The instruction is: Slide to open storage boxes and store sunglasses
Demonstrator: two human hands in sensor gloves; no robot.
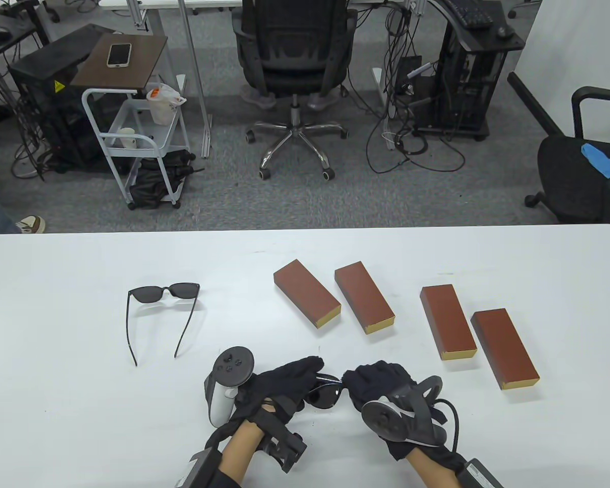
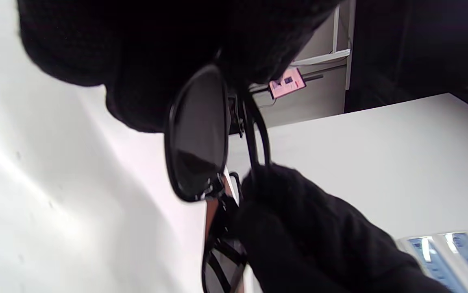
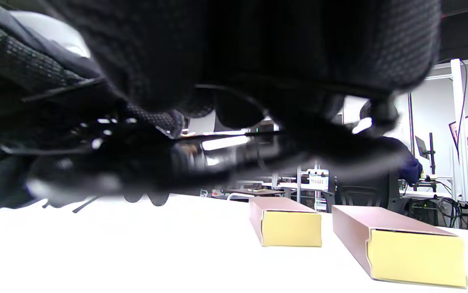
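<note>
Hands are working together at the near edge of the table [image 1: 56, 305]: my left hand [image 1: 284, 386] and right hand [image 1: 381, 381] are both gripping one pair of sunglasses [image 1: 325, 394] between them, probably folding the arms so it fits a box. Farther out, four brown boxes [image 1: 364, 297] are lying unopened, and a second pair [image 1: 163, 305] is waiting, unfolded, off to the left.

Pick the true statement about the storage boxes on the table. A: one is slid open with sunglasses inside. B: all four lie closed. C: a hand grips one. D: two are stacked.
B: the four brown boxes lie apart and closed, while the left hand and right hand hold sunglasses between them.
</note>
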